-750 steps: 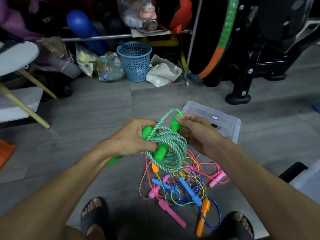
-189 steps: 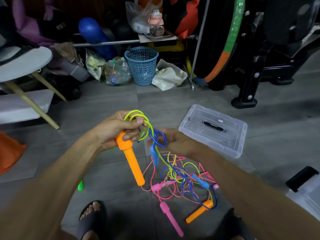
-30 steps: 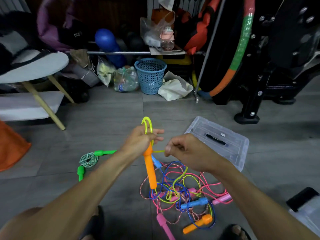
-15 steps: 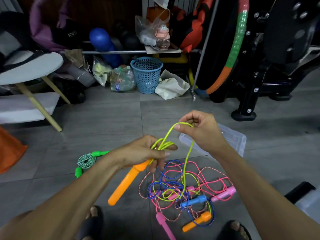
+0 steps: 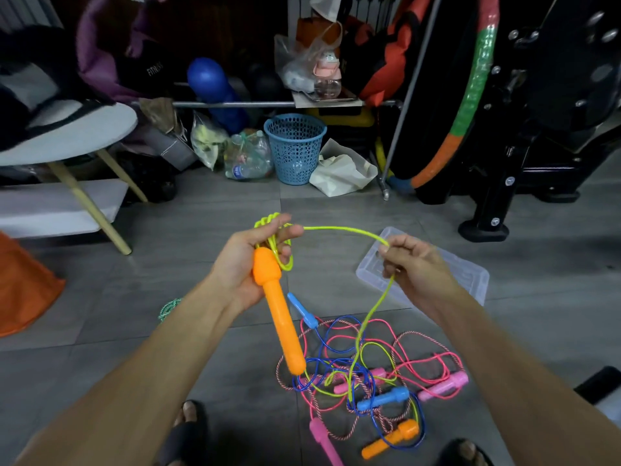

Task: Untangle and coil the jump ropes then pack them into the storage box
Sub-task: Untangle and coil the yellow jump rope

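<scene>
The left hand [image 5: 248, 264] grips the orange handle [image 5: 277, 307] and yellow-green rope [image 5: 346, 230] loops; the right hand [image 5: 413, 267] pinches the strand running down to the tangle [image 5: 363, 371] below both hands. Feeding even loops slowly should stop snags.

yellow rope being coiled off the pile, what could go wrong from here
1. The yellow rope runs from the right hand down into the tangled pile, threaded among the blue and pink ropes; pulling may tighten a knot or drag the pile.
2. The loops in the left hand look loosely held beside the orange handle; they could slip and uncoil.
</scene>
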A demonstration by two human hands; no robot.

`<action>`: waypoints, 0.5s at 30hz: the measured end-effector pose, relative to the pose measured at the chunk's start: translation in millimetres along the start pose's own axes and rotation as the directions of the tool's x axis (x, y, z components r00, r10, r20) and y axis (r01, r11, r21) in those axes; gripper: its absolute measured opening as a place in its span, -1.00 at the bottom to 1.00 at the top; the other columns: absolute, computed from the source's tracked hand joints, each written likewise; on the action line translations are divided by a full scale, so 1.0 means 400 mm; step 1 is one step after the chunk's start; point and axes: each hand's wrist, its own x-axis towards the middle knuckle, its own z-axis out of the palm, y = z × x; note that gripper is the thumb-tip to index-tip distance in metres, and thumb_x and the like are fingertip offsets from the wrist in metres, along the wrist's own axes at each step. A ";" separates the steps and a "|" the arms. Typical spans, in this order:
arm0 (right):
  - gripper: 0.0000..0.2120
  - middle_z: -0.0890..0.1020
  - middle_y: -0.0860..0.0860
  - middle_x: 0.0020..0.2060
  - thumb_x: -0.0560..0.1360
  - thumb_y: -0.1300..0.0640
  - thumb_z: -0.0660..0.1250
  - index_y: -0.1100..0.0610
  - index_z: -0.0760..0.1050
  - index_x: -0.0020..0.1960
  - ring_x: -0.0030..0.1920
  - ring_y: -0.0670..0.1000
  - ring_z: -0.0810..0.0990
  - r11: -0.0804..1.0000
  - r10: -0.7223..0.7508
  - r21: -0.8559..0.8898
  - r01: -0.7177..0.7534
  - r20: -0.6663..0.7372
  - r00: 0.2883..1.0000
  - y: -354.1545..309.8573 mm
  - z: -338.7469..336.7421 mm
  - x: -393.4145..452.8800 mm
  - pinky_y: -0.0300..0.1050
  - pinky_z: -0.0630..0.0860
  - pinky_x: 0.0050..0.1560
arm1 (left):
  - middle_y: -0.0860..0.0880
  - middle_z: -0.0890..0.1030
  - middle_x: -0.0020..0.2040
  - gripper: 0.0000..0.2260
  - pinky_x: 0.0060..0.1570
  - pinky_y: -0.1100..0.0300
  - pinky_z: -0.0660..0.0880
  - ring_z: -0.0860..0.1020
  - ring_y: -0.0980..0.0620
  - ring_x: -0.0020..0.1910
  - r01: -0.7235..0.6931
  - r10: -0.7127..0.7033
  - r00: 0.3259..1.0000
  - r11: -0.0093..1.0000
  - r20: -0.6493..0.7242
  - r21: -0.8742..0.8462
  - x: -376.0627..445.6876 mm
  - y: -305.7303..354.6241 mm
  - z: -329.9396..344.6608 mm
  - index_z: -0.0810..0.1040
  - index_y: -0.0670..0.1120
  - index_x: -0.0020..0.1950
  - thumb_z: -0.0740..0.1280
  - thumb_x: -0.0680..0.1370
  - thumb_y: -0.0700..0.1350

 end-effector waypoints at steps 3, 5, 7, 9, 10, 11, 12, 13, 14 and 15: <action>-0.86 0.48 0.01 -0.47 0.50 0.28 0.34 0.21 0.54 -0.24 -0.53 -0.10 0.33 0.931 -0.168 -0.327 0.161 0.008 0.986 -0.029 0.020 -0.005 -0.29 0.29 -0.48 | -0.07 0.67 -0.26 -0.82 -0.46 0.35 0.46 0.50 0.09 -0.50 0.015 -0.015 1.000 1.000 0.013 0.007 -0.001 -0.008 0.006 0.48 -0.17 0.12 0.18 0.58 -0.16; -0.72 0.44 -0.07 -0.51 0.50 0.20 0.35 0.08 0.49 -0.38 -0.48 -0.09 0.36 0.481 -0.246 -0.829 0.287 0.187 0.951 -0.016 0.015 -0.017 -0.25 0.29 -0.39 | -0.08 0.68 -0.24 -0.83 -0.44 0.33 0.46 0.51 0.08 -0.48 0.009 -0.009 1.000 1.000 0.009 0.011 0.000 -0.011 0.007 0.47 -0.15 0.12 0.18 0.57 -0.16; -0.75 0.55 -0.04 -0.44 0.51 0.17 0.32 0.11 0.55 -0.34 -0.37 -0.05 0.48 0.291 -0.097 -0.896 0.335 0.321 0.942 -0.010 0.026 -0.038 -0.25 0.34 -0.27 | -0.09 0.69 -0.20 -0.88 -0.39 0.27 0.44 0.53 0.06 -0.46 -0.003 0.002 1.000 0.998 0.015 0.069 0.005 -0.016 0.008 0.42 -0.11 0.09 0.17 0.58 -0.18; -0.75 0.56 -0.02 -0.42 0.55 0.14 0.29 0.18 0.61 -0.25 -0.39 -0.12 0.47 0.358 0.062 -0.858 0.369 0.416 0.907 -0.020 0.057 -0.065 -0.36 0.32 -0.33 | -0.09 0.69 -0.17 -0.92 -0.36 0.25 0.41 0.56 0.05 -0.44 -0.031 0.027 0.999 0.988 0.034 0.149 0.014 -0.026 0.009 0.36 -0.09 0.05 0.14 0.59 -0.23; -0.73 0.50 -0.04 -0.46 0.56 0.10 0.27 0.16 0.62 -0.24 -0.44 -0.15 0.41 0.398 0.115 -0.833 0.383 0.460 0.881 -0.032 0.078 -0.079 -0.37 0.29 -0.38 | -0.08 0.69 -0.16 -0.92 -0.37 0.27 0.43 0.58 0.05 -0.43 -0.051 0.044 0.998 0.976 0.037 0.212 0.018 -0.035 0.012 0.34 -0.10 0.04 0.13 0.60 -0.25; -0.72 0.45 -0.04 -0.48 0.56 0.07 0.26 0.13 0.61 -0.25 -0.47 -0.14 0.36 0.450 0.156 -0.809 0.379 0.489 0.859 -0.042 0.094 -0.090 -0.34 0.27 -0.41 | -0.07 0.69 -0.15 -0.92 -0.38 0.30 0.45 0.60 0.06 -0.41 -0.076 0.067 0.997 0.949 0.039 0.305 0.024 -0.047 0.014 0.33 -0.12 0.04 0.12 0.61 -0.28; -0.72 0.43 -0.06 -0.50 0.56 0.04 0.26 0.09 0.61 -0.27 -0.48 -0.13 0.34 0.512 0.177 -0.775 0.370 0.517 0.838 -0.050 0.105 -0.101 -0.29 0.27 -0.41 | -0.06 0.67 -0.15 -0.92 -0.37 0.33 0.48 0.62 0.09 -0.40 -0.098 0.087 0.995 0.904 0.044 0.416 0.031 -0.062 0.016 0.34 -0.16 0.05 0.11 0.61 -0.29; -0.73 0.43 -0.09 -0.53 0.56 0.06 0.27 0.07 0.59 -0.28 -0.49 -0.15 0.33 0.578 0.179 -0.735 0.354 0.537 0.824 -0.058 0.112 -0.112 -0.29 0.27 -0.42 | -0.06 0.65 -0.15 -0.92 -0.35 0.35 0.50 0.62 0.13 -0.39 -0.109 0.105 0.994 0.834 0.038 0.541 0.040 -0.077 0.011 0.36 -0.22 0.06 0.10 0.62 -0.30; -0.77 0.44 -0.13 -0.55 0.54 0.11 0.31 0.07 0.58 -0.27 -0.50 -0.18 0.33 0.650 0.154 -0.681 0.336 0.552 0.820 -0.065 0.116 -0.121 -0.32 0.27 -0.42 | -0.06 0.62 -0.16 -0.90 -0.29 0.33 0.52 0.62 0.15 -0.38 -0.108 0.121 0.992 0.752 0.025 0.650 0.047 -0.092 0.007 0.40 -0.27 0.06 0.11 0.63 -0.30; -0.84 0.47 -0.16 -0.54 0.52 0.17 0.34 0.09 0.59 -0.23 -0.49 -0.21 0.37 0.720 0.120 -0.625 0.302 0.541 0.833 -0.069 0.114 -0.126 -0.37 0.30 -0.40 | -0.06 0.61 -0.19 -0.88 -0.20 0.26 0.54 0.63 0.13 -0.34 -0.115 0.144 0.989 0.646 0.027 0.754 0.055 -0.107 -0.001 0.44 -0.27 0.01 0.13 0.63 -0.28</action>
